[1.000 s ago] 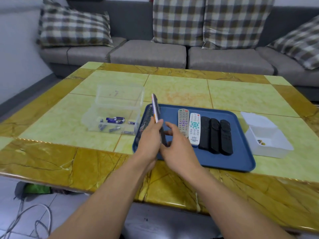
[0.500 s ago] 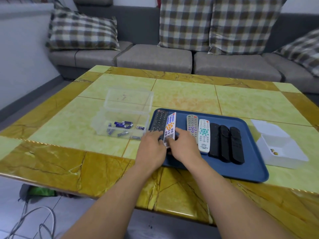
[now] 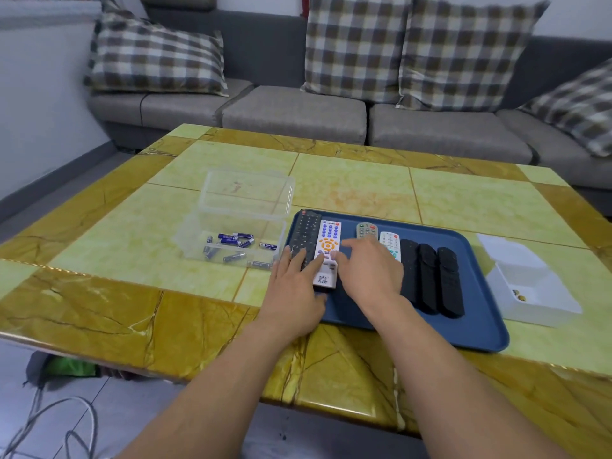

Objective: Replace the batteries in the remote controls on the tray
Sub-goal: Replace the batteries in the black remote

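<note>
while both hands (image 3: 331, 279) rest flat with loose fingers, gripping nothing, the left hand (image 3: 294, 286) on the black remote (image 3: 303, 233), the right hand (image 3: 369, 270) beside the white remote (image 3: 328, 246), both remotes lie face-up on the blue tray (image 3: 477, 329). five others look untouched, so likely early. glossy plastic tray, clear box (image 3: 245, 220) of cylindrical batteries (image 3: 231, 240).

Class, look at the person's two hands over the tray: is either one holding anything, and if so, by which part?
Nothing is gripped. The left hand rests with straight fingers on the black remote; the right hand lies open, fingertips touching the white remote flat on the tray.
</note>
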A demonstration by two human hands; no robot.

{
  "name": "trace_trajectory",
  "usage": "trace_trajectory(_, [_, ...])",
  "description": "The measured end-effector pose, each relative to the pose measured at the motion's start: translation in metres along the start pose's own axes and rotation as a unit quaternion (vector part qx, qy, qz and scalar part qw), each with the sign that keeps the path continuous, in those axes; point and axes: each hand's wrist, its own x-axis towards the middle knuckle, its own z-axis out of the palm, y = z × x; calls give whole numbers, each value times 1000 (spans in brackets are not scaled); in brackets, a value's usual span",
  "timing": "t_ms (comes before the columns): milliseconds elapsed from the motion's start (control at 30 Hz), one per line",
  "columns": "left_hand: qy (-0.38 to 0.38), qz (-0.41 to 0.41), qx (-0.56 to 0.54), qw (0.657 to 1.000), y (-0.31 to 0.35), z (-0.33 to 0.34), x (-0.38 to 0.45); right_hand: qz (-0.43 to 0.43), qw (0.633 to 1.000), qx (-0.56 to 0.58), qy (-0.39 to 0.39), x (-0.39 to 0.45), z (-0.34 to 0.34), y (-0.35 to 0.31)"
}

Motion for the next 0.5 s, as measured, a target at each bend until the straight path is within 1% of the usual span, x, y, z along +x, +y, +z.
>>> trace_trajectory(67, [-11, 6, 43, 999, 2, 2, 0, -12, 997, -75, 9, 0, -2, 9])
trace_trajectory(167, [-19, 8, 55, 998, 5, 3, 0, -6, 988, -154, -29, -4, 5, 21])
trace_trajectory(200, [-15, 7, 51, 999, 5, 4, 0, -8, 986, -162, -30, -6, 7, 22])
trace_trajectory(367, [-9, 10, 46, 999, 8, 2, 2, -36, 980, -192, 25, -19, 0, 15])
trace_trajectory(500, [-20, 12, 60, 998, 9, 1, 0, 2, 985, -171, -9, -27, -3, 11])
